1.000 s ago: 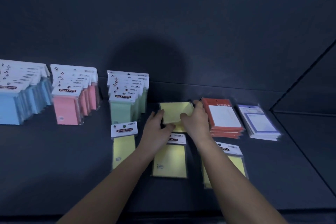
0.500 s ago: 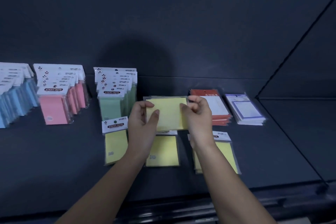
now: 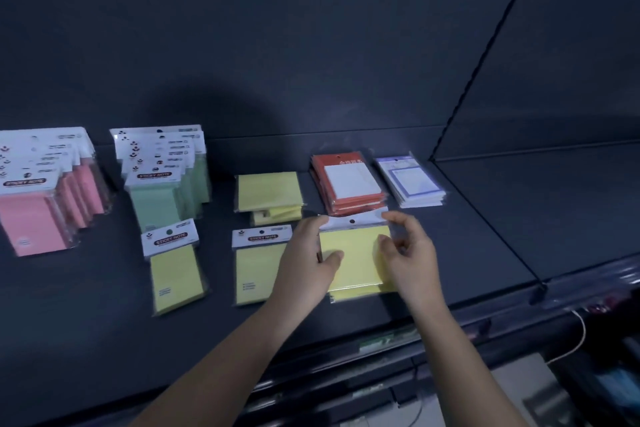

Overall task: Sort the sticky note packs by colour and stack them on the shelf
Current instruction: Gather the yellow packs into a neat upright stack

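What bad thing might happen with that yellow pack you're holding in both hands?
1. The left hand and right hand grip the yellow pack only at its edges, so the shiny wrapper might slip and the pack could drop.
2. The yellow pile behind it looks crooked, with lower packs sticking out. Adding another pack on top could make it slide apart.

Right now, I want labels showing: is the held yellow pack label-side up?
No, back up: held yellow pack shows a blank header; neighbouring yellow pack reads STICKY NOTE.
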`<state>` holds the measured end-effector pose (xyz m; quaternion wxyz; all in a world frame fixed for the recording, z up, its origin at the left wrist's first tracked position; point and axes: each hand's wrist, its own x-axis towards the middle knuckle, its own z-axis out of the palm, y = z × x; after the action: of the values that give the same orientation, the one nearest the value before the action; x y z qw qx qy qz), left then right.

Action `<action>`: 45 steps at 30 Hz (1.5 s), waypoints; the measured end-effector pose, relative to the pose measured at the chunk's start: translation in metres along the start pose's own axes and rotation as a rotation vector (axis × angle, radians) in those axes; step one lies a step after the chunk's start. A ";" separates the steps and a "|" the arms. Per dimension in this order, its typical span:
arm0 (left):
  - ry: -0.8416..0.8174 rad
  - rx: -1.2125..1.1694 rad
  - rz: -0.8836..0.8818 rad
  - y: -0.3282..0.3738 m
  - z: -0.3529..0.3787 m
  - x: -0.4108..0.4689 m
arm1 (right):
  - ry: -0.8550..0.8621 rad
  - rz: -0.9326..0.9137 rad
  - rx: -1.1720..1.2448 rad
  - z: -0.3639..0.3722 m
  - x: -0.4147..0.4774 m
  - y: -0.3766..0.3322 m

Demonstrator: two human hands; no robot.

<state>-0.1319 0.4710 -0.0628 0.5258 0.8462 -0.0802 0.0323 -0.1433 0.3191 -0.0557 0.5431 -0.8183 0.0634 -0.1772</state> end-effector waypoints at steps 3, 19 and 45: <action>-0.044 0.112 0.046 0.005 0.012 0.002 | 0.055 -0.007 -0.107 -0.007 -0.001 0.008; 0.338 0.238 -0.051 -0.015 -0.027 0.026 | -0.183 -0.123 -0.153 0.030 0.008 -0.019; 0.430 -0.582 -0.181 -0.027 -0.082 0.039 | -0.173 0.170 0.534 0.104 0.037 -0.046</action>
<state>-0.0866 0.5522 -0.0449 0.7499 0.6389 0.1014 0.1385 -0.0752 0.4166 -0.0417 0.7555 -0.6503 0.0364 -0.0710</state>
